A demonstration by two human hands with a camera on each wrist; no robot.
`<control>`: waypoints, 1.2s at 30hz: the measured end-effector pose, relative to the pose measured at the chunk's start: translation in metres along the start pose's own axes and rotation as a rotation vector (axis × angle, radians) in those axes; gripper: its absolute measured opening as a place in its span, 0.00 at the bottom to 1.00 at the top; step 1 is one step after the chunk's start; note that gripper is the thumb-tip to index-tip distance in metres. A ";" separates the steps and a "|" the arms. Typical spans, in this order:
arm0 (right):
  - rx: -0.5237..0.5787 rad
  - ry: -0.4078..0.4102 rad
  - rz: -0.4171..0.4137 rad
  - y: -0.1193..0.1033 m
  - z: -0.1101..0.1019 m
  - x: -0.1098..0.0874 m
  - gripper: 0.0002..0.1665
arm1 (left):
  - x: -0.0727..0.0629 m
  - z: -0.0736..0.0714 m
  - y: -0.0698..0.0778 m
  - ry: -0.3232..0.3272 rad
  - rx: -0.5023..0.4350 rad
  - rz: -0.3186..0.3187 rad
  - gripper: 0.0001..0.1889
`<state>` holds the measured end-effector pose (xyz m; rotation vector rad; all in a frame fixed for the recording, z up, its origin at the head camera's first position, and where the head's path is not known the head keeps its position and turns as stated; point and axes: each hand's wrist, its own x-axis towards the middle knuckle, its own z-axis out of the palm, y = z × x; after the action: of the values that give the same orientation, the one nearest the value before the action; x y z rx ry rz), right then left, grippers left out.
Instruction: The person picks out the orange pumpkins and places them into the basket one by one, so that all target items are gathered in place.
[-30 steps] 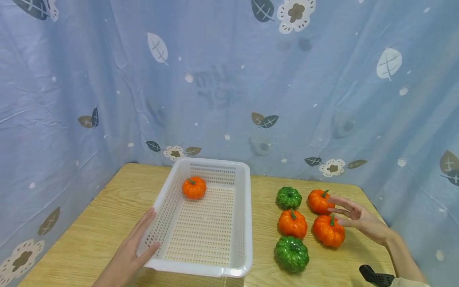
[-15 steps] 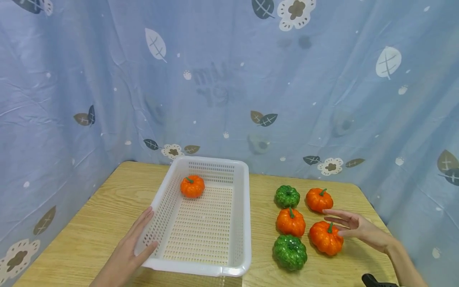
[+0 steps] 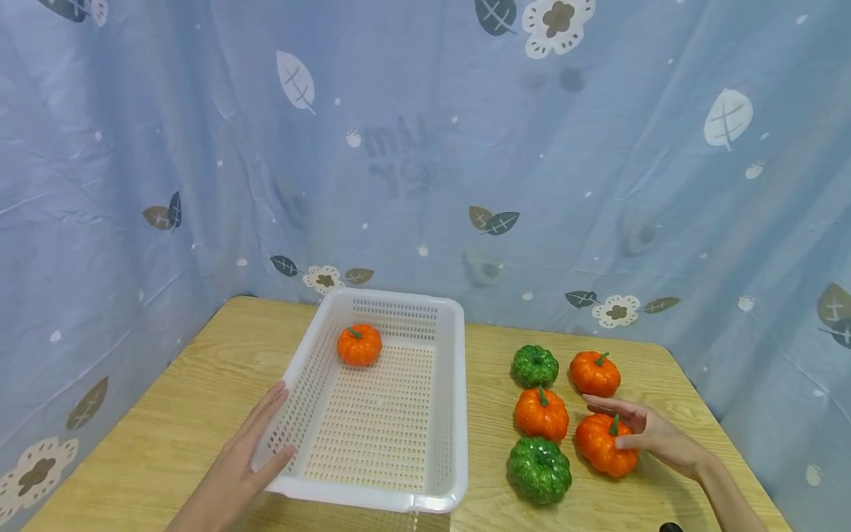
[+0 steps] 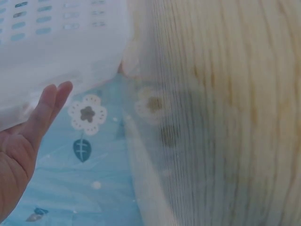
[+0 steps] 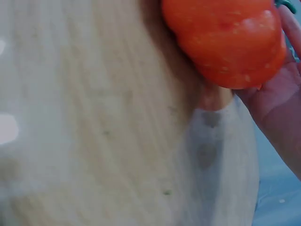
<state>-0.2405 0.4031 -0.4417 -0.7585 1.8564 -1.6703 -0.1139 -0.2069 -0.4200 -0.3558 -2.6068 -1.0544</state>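
Observation:
My right hand [image 3: 665, 437] is at an orange pumpkin [image 3: 606, 445] with a green stem, at the front right of the group. The thumb lies on its near side and the fingers curve over its far side. In the right wrist view this orange pumpkin [image 5: 225, 40] sits against the palm, low over the table. My left hand [image 3: 236, 462] rests with straight fingers on the left wall of a white plastic basket [image 3: 457, 414]. In the left wrist view the fingers touch the basket [image 4: 70, 52] near its edge. Another orange pumpkin [image 3: 360, 345] lies inside, toward the far left corner.
Beside the held pumpkin stand a small green pumpkin [image 3: 535, 366], an orange pumpkin [image 3: 541, 415], a larger green pumpkin [image 3: 539, 471] and a farther orange pumpkin [image 3: 595, 374]. The wooden table [image 3: 206, 369] meets a blue patterned curtain [image 3: 412, 170] behind.
My right hand has come down and closed around the front-right orange pumpkin, which has shifted slightly toward me. The left hand stays at the basket.

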 end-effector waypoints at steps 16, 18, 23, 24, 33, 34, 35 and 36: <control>-0.139 0.060 0.077 0.009 0.015 -0.001 0.38 | -0.001 0.002 -0.002 0.041 0.017 0.033 0.39; -0.151 0.096 0.095 0.008 0.017 -0.002 0.35 | -0.001 0.001 -0.002 0.039 0.022 0.021 0.39; -0.197 0.220 0.091 0.001 0.025 -0.004 0.30 | -0.001 0.001 -0.002 0.026 0.012 0.021 0.38; -0.214 0.239 0.082 -0.001 0.026 -0.004 0.30 | -0.001 0.001 -0.001 0.026 0.013 0.024 0.38; -0.251 0.309 0.038 -0.021 0.033 0.001 0.25 | -0.002 0.001 -0.001 0.045 0.024 0.036 0.39; -0.250 0.310 0.023 -0.022 0.034 0.002 0.24 | -0.002 0.002 -0.001 0.048 0.023 0.042 0.39; -0.255 0.307 0.004 -0.024 0.035 0.003 0.24 | -0.002 0.002 -0.002 0.050 0.021 0.046 0.39; -0.255 0.308 -0.008 -0.025 0.036 0.005 0.24 | -0.002 0.002 -0.002 0.051 0.022 0.047 0.39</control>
<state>-0.2169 0.3727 -0.4206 -0.6346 2.3162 -1.6481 -0.1127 -0.2070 -0.4232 -0.3781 -2.5505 -1.0054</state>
